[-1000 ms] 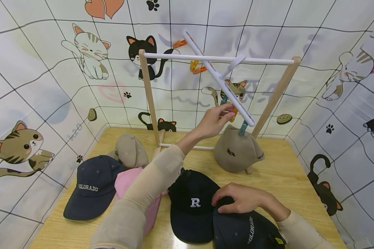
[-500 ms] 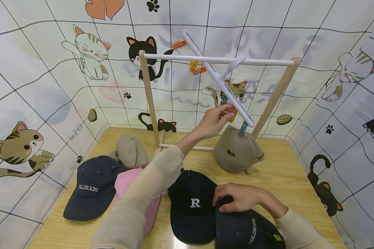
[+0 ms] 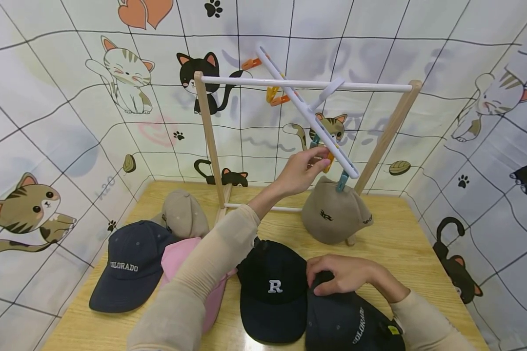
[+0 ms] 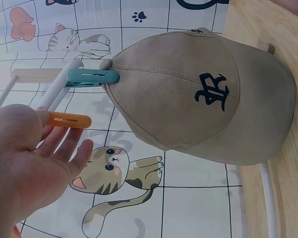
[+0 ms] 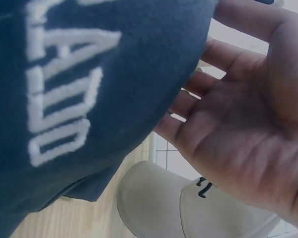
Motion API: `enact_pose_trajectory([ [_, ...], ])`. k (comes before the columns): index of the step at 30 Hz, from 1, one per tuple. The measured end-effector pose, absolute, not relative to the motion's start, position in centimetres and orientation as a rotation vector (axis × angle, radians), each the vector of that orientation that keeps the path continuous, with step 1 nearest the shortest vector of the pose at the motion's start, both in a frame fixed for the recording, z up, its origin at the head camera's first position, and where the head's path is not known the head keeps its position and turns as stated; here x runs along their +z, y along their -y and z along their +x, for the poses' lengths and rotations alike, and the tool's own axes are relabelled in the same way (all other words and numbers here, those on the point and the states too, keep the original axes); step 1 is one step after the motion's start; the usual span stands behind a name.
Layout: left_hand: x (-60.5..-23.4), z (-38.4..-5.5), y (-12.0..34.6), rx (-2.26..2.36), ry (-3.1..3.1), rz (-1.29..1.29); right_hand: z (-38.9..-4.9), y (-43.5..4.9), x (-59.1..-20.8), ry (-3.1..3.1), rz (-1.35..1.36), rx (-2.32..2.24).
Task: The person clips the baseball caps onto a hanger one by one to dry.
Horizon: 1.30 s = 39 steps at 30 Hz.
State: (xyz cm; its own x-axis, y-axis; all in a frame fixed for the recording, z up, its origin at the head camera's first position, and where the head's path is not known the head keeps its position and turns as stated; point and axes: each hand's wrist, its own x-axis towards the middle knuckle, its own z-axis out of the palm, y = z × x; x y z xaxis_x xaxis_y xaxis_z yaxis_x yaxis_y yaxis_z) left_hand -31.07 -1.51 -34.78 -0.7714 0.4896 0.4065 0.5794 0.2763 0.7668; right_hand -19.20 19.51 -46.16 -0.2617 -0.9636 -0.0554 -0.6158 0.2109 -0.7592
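Observation:
My left hand (image 3: 299, 171) pinches an orange clothespin (image 4: 72, 120) attached to the tilted white hanger (image 3: 309, 114). Beside it, a teal clothespin (image 4: 93, 76) grips the top of a tan cap (image 4: 174, 89), which hangs with its brim to the right in the left wrist view. At the front right, my right hand (image 3: 344, 275) holds a dark navy COLORADO cap (image 3: 338, 317) by its crown edge. In the right wrist view the thumb lies on the near side of that cap and the other fingers go behind it. A black cap (image 3: 272, 292) with a white R lies next to it.
A wooden stand (image 3: 208, 141) with a white top bar (image 3: 373, 87) carries the hanger. More orange clothespins (image 3: 280, 100) hang at its upper end. Left on the table (image 3: 404, 243) lie a navy cap (image 3: 133, 263), a beige cap (image 3: 184, 214) and a pink cap (image 3: 180, 251).
My right hand has shifted a little to the right with the dark navy cap. The left hand stays at the orange clothespin, and the hanging tan cap looks unmoved.

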Motion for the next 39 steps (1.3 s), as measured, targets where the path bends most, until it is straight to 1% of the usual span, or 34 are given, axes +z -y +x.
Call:
enact_pose_trajectory([
  [7, -34.7, -31.1, 1.3, -1.537, 2.457, -1.029, -19.4, -20.5, -45.3, -1.906, -1.333, -0.930],
  [14, -34.8, -31.0, 0.9, -1.549, 2.460, -1.039, -19.4, -21.4, -44.4, -1.952, -1.351, -0.892],
  [23, -34.9, -30.7, 0.2, -1.717, 2.439, -1.001, -19.6, -22.6, -43.0, -1.965, -1.373, -0.963],
  [30, -35.0, -30.5, -0.2, -1.706, 2.459, -0.983, -19.6, -23.8, -41.4, -2.079, -1.384, -0.980],
  [39, -35.0, -30.2, -0.2, -1.693, 2.480, -0.978, -19.1, -24.8, -39.6, -2.270, -1.282, -0.984],
])
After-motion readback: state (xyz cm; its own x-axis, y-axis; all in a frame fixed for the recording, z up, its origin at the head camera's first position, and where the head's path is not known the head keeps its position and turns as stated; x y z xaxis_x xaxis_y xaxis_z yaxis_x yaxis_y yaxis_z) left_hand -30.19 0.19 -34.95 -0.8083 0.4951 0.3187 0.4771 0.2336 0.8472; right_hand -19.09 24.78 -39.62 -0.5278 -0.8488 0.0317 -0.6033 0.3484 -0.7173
